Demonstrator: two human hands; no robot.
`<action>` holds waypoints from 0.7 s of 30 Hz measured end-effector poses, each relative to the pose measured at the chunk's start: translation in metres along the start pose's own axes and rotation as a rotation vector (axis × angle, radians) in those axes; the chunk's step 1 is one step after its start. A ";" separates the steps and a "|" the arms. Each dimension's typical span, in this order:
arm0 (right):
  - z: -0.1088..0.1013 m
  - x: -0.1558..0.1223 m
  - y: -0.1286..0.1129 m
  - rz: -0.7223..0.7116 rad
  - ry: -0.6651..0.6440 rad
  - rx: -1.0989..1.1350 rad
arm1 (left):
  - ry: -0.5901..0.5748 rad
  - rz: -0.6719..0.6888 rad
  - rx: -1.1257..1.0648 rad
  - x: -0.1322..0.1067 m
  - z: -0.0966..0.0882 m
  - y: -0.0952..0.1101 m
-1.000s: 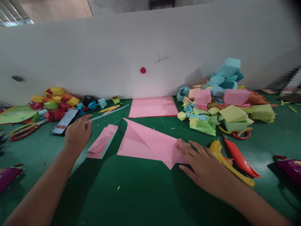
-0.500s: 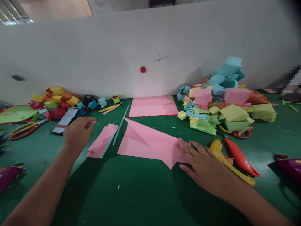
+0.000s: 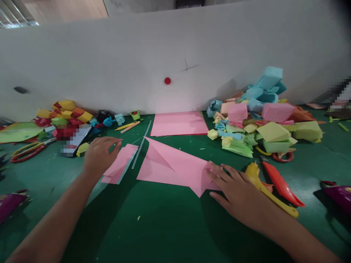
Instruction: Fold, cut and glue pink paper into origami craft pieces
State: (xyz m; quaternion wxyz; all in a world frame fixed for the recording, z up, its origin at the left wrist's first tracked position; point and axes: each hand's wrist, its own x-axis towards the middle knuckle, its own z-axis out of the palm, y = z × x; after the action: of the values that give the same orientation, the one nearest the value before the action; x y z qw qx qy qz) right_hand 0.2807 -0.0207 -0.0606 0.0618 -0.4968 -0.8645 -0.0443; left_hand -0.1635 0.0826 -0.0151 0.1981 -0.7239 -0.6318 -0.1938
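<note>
A pink sheet of paper (image 3: 164, 164) lies folded on the green table, with a diagonal crease and one corner pointing towards me. My right hand (image 3: 231, 186) rests on its right end, fingers spread and pressing lightly on the paper. My left hand (image 3: 101, 155) hovers at the left, fingers loosely bent and thumb apart, with nothing visible in it. Just beside that hand is a smaller folded pink paper (image 3: 123, 160) with a pale blue-grey edge, partly covered by the hand. A thin bluish strip (image 3: 142, 144) lies between the two pink papers.
Pink sheets (image 3: 179, 123) lie by the white wall. Folded paper pieces form a left pile (image 3: 67, 113) and a larger right pile (image 3: 260, 117). Scissors (image 3: 30, 149) and a phone (image 3: 75, 142) are at left; a yellow-handled tool (image 3: 274, 193) and red tool (image 3: 282, 184) at right.
My left hand has moved right, away from the phone and over the edge of the small pink paper. A yellow-green paper piece now shows beside the phone. My right hand stays put.
</note>
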 end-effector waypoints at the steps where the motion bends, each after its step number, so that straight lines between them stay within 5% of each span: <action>1: 0.000 0.000 0.000 0.000 0.000 -0.002 | -0.003 0.050 -0.023 -0.002 -0.001 0.014; 5: 0.000 0.000 0.001 -0.002 0.009 0.002 | -0.092 0.324 -0.143 -0.028 -0.008 0.091; 10: 0.000 0.001 0.000 0.003 0.034 0.016 | -0.363 0.760 -0.439 -0.068 -0.013 0.175; 13: 0.001 0.001 -0.001 0.012 0.041 0.031 | -0.475 0.773 -0.499 -0.074 -0.012 0.191; 21: -0.001 0.002 0.000 0.024 0.016 0.052 | -0.542 0.585 -0.482 -0.070 -0.007 0.187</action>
State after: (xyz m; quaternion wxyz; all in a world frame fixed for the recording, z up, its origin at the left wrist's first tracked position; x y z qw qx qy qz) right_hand 0.2796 -0.0195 -0.0598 0.0819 -0.5052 -0.8587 -0.0250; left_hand 0.0126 -0.0026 -0.0535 -0.1018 -0.9216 -0.3670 -0.0751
